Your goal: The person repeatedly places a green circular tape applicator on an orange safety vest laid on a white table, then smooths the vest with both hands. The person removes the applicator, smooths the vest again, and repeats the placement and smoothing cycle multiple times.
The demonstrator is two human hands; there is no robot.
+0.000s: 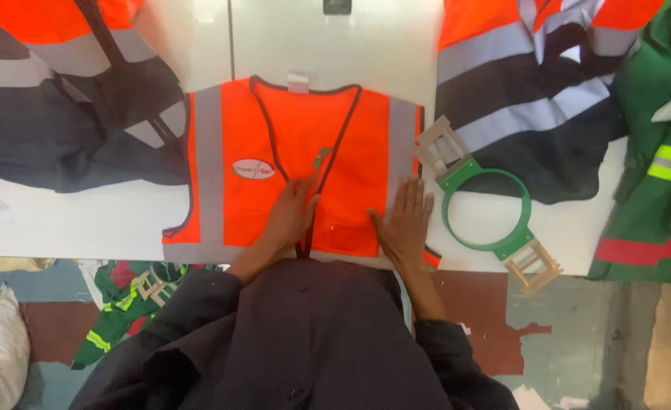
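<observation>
Lying flat on the white table (85,220), the orange vest (290,152) spreads before the person. The left hand (293,212) presses its centre seam, fingers loosely extended; the right hand (405,224) rests open-palmed beside it, near a green hoop (448,216).

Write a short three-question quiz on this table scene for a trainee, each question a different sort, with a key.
1. True or false: both hands lie flat on the orange vest.
2. Which thing lies on the white table just right of the vest? A) scissors B) a green hoop C) a tape roll
3. Fill in: the left hand rests near the vest's ____ opening, while the right hand presses the panel beside it.

Key
1. True.
2. B, the green hoop with pale brackets at two ends.
3. Front (centre).
</observation>
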